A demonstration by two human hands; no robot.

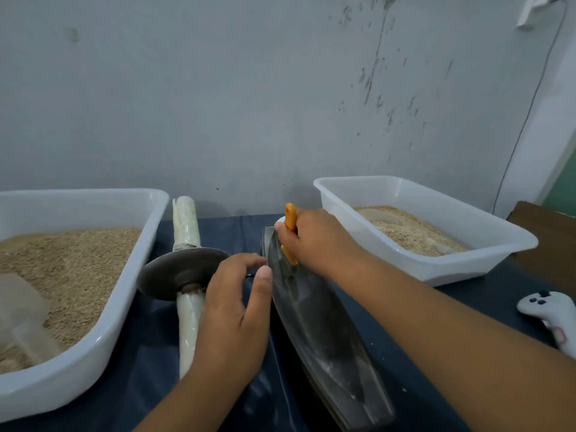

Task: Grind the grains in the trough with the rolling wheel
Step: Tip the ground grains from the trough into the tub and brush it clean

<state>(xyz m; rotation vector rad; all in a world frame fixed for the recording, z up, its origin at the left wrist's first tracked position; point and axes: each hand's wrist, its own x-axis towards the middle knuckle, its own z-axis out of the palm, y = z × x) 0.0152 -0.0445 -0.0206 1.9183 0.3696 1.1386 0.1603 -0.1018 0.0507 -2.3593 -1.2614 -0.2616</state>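
A dark metal boat-shaped trough lies lengthwise on the blue cloth, its inside dusty with little grain visible. My right hand is closed around an orange-handled tool at the trough's far end; the tool's working end is hidden. My left hand rests against the trough's left rim, thumb and fingers curved on the edge. The rolling wheel, a steel disc on a white-wrapped axle, lies on the cloth just left of my left hand, untouched.
A large white tub of whole grain with a clear scoop stands at left. A smaller white tub of paler grain sits at right. A white controller lies at the right edge. The wall is close behind.
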